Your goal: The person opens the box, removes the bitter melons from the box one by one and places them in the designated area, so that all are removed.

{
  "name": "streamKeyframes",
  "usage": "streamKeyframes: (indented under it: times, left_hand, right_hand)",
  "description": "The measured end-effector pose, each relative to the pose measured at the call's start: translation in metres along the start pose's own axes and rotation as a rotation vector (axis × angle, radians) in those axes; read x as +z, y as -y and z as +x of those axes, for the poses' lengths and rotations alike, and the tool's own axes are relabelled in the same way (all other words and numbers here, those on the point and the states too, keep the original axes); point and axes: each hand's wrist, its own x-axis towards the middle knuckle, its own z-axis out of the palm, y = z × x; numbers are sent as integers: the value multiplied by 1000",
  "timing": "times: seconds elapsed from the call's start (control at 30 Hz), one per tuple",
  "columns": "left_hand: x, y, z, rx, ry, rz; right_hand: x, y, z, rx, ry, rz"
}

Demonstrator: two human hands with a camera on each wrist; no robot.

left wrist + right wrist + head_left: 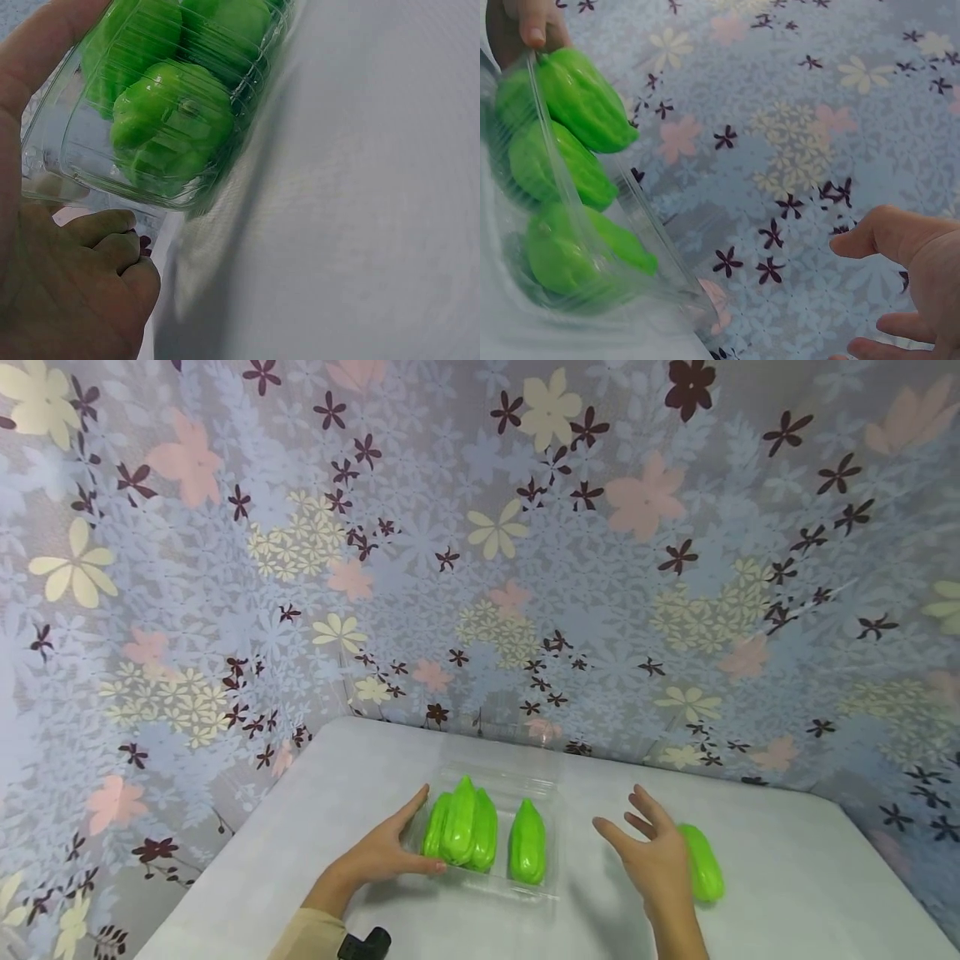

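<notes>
On the white table (787,877) before floral wallpaper, a clear plastic tray (536,893) holds green chayotes (461,823); the left hand (382,852) grips its left edge, seemingly steadying it. The right hand (656,852) hovers, fingers spread, by a loose chayote (705,864) visible only from the head view.

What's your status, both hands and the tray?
Left hand holds tray edge. Right hand open, empty, beside loose gourd. Four gourds in tray. Nothing blocking.

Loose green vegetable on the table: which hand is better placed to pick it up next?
Right, probably. The right hand hovers open beside the loose vegetable, while the left hand holds the clear tray steady.
</notes>
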Motion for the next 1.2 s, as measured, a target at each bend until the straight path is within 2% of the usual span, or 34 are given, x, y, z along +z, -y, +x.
streamKeyframes:
  times: [0.2,0.4,0.7,1.2]
  left_hand:
    - [-2,2,0,18,1,-14]
    - [-2,2,0,16,4,-17]
    - [-2,1,0,13,5,-11]
    - [-4,-2,-3,4,10,-3]
  right_hand:
    - [7,6,-3,-25,40,-18]
    - [18,10,-8,-37,45,-35]
    - [37,13,-15,-80,106,-45]
    - [78,15,-28,-127,187,2]
